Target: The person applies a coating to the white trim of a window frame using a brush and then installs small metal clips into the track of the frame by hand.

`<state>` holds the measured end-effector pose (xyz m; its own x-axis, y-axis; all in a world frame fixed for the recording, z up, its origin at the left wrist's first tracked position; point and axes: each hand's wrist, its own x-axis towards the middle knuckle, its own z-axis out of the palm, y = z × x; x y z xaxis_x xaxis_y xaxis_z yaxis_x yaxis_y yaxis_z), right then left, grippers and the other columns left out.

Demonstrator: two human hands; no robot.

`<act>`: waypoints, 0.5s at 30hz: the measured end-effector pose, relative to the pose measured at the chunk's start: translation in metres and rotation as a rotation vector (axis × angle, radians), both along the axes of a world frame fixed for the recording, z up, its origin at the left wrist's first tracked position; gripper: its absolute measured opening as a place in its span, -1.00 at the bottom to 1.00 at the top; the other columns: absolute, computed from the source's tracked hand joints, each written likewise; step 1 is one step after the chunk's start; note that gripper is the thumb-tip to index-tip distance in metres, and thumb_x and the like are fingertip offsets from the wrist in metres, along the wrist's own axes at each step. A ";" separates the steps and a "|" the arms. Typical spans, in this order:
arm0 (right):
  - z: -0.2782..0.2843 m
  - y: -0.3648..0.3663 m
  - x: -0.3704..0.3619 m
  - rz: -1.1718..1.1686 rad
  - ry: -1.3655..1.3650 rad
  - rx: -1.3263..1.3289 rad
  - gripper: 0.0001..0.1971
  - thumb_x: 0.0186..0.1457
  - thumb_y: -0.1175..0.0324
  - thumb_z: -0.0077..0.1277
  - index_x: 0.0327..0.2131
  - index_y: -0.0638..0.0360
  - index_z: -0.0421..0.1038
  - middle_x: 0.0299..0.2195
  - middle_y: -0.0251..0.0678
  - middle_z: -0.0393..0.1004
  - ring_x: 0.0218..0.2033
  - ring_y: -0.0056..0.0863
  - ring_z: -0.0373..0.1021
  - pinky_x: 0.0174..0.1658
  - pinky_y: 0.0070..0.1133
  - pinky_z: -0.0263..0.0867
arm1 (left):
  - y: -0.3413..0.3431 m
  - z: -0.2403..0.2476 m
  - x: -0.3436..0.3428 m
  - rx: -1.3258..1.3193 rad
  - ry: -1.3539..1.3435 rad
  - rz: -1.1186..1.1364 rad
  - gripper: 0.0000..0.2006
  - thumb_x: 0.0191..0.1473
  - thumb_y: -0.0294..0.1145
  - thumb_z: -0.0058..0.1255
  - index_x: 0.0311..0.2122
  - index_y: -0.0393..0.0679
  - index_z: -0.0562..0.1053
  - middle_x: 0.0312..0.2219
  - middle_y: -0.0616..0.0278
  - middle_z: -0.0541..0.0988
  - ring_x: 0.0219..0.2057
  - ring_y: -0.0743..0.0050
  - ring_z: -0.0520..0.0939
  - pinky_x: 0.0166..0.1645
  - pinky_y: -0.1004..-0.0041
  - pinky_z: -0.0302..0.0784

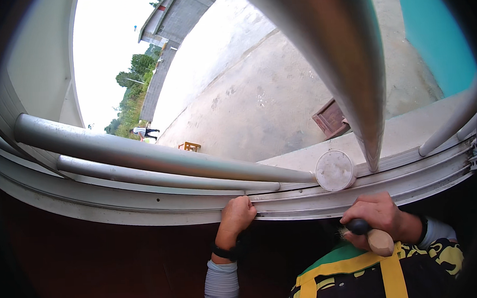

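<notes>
Head view: L hand (238, 215), fingers curled in at white sill track (145, 207), any item pinched: can't tell; R hand (377, 217) closed round wooden handle (381, 243), black knob (358, 227) adj.

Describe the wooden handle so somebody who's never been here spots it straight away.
Find the pale window track curving across the view. Below its right half, the right hand holds the wooden handle: light brown and blunt-ended, unlike the rounded black knob beside it.

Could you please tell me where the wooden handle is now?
In the head view, the wooden handle is at lower right, in the right hand, beside a black knob.
</notes>
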<state>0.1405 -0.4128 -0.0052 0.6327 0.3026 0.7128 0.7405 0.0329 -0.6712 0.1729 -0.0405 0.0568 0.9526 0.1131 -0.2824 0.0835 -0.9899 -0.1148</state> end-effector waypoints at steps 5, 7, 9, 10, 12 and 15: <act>-0.001 0.003 -0.001 0.001 -0.006 -0.033 -0.72 -0.22 0.45 0.28 -0.39 0.21 0.41 -0.56 -0.32 0.41 -0.61 -0.38 0.39 -0.59 -0.52 0.32 | -0.006 -0.010 -0.009 -0.050 -0.169 -0.068 -0.86 -0.02 -0.40 0.06 -0.49 -0.26 0.50 -0.56 -0.10 0.56 -0.44 -0.14 0.61 -0.32 0.13 0.51; 0.000 0.004 -0.001 0.006 -0.011 -0.022 -0.74 -0.20 0.46 0.26 -0.38 0.22 0.41 -0.55 -0.31 0.41 -0.61 -0.37 0.38 -0.59 -0.52 0.31 | -0.012 -0.005 -0.014 -0.023 -0.233 -0.068 -0.85 0.04 -0.37 0.03 -0.47 -0.23 0.47 -0.55 -0.08 0.57 -0.44 -0.17 0.60 -0.33 0.09 0.51; -0.002 0.004 -0.002 0.001 -0.012 -0.001 -0.75 -0.18 0.46 0.24 -0.37 0.23 0.41 -0.56 -0.30 0.41 -0.62 -0.37 0.37 -0.59 -0.53 0.29 | -0.022 0.006 -0.022 -0.021 -0.266 -0.038 -0.84 0.11 -0.34 0.00 -0.44 -0.19 0.45 -0.56 -0.04 0.58 -0.45 -0.16 0.61 -0.36 0.06 0.52; -0.003 0.003 -0.002 0.009 -0.008 -0.025 -0.76 -0.14 0.41 0.22 -0.36 0.25 0.42 -0.53 -0.27 0.45 -0.61 -0.37 0.39 -0.57 -0.53 0.32 | -0.029 0.015 -0.025 -0.051 -0.279 -0.032 -0.84 0.11 -0.34 0.01 -0.44 -0.19 0.45 -0.58 -0.04 0.57 -0.46 -0.16 0.61 -0.37 0.07 0.52; -0.005 0.000 -0.002 0.023 -0.004 -0.073 -0.75 -0.04 0.32 0.17 -0.33 0.28 0.42 -0.48 -0.23 0.52 -0.58 -0.37 0.43 -0.53 -0.53 0.37 | -0.041 0.031 -0.038 -0.112 -0.308 -0.021 -0.83 0.11 -0.34 0.01 -0.44 -0.19 0.44 -0.60 -0.03 0.56 -0.48 -0.15 0.61 -0.38 0.07 0.51; -0.003 -0.001 -0.002 0.024 -0.012 -0.089 -0.75 -0.04 0.32 0.16 -0.32 0.28 0.41 -0.47 -0.23 0.53 -0.57 -0.37 0.44 -0.52 -0.52 0.38 | -0.038 0.030 -0.059 0.054 -0.315 -0.068 -0.87 0.12 -0.34 0.04 -0.41 -0.15 0.44 -0.64 0.03 0.57 -0.54 -0.06 0.63 -0.44 0.13 0.54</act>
<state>0.1388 -0.4135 -0.0086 0.6162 0.3801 0.6898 0.7480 -0.0082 -0.6637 0.1134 -0.0781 0.0867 0.9981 0.0526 0.0317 0.0567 -0.9876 -0.1465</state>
